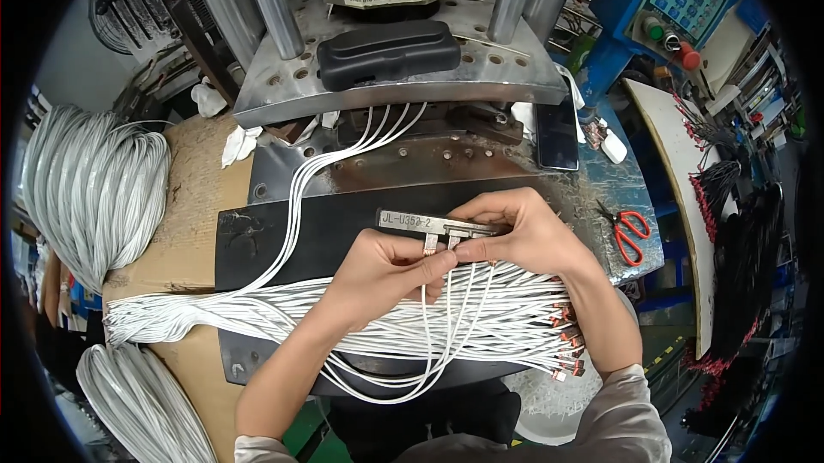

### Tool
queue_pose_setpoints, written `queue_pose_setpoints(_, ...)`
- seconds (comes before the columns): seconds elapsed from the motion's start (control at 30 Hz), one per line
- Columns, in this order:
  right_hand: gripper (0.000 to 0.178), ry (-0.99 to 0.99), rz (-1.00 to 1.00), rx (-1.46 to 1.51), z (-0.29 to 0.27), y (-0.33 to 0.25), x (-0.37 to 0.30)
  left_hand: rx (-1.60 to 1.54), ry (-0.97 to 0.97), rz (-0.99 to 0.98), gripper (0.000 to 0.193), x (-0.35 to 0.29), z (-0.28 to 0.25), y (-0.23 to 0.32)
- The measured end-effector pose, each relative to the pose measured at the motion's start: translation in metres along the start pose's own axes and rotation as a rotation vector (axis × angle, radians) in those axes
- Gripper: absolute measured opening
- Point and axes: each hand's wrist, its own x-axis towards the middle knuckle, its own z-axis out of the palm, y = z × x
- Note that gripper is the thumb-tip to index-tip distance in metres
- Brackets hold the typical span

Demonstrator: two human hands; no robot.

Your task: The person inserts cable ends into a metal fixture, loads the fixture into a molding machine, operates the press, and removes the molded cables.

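Observation:
Between my hands is a narrow metal mold bar (408, 222) with engraved marks. My right hand (534, 231) grips its right end between fingers and thumb. Small connectors (431, 242) on white cables (427, 313) sit along the bar's near edge. My left hand (382, 272) is closed in a pinch on one of these cable ends, just below the bar. The cables loop down toward me and off to the left. Underneath both hands lies a thick bundle of white cables (300, 307), with orange and dark ends (566, 341) at the right. My fingers partly hide the connectors.
A press with a steel plate (399, 96) and black handle (388, 53) stands ahead; several cables emerge beneath it. Red-handled scissors (631, 236) and a phone (558, 133) lie right. A control panel (678, 0) is at far right. Cable coils (94, 193) stand left.

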Motion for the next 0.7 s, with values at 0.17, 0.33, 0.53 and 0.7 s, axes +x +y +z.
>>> queue_pose_setpoints(0.17, 0.040, -0.106, -0.078, -0.674, -0.030, -0.010, 0.037, 0.790, 0.099, -0.127, 0.029, -0.002, -0.010, 0.052)
queue_pose_setpoints(0.33, 0.038, 0.056, -0.607, -0.789, -0.038, 0.005, 0.079, 1.134, 0.358, 0.712, 0.032, 0.014, -0.029, 0.021)
queue_pose_setpoints(0.53, 0.041, 0.290, -0.408, 0.235, -0.106, 0.058, 0.171, 1.532, 0.561, 0.582, 0.030, 0.117, -0.039, 0.020)
queue_pose_setpoints(0.7, 0.044, 0.605, -0.623, -0.930, -0.104, 0.065, 0.181, 1.345, 0.609, 0.715, 0.014, 0.125, -0.041, 0.012)
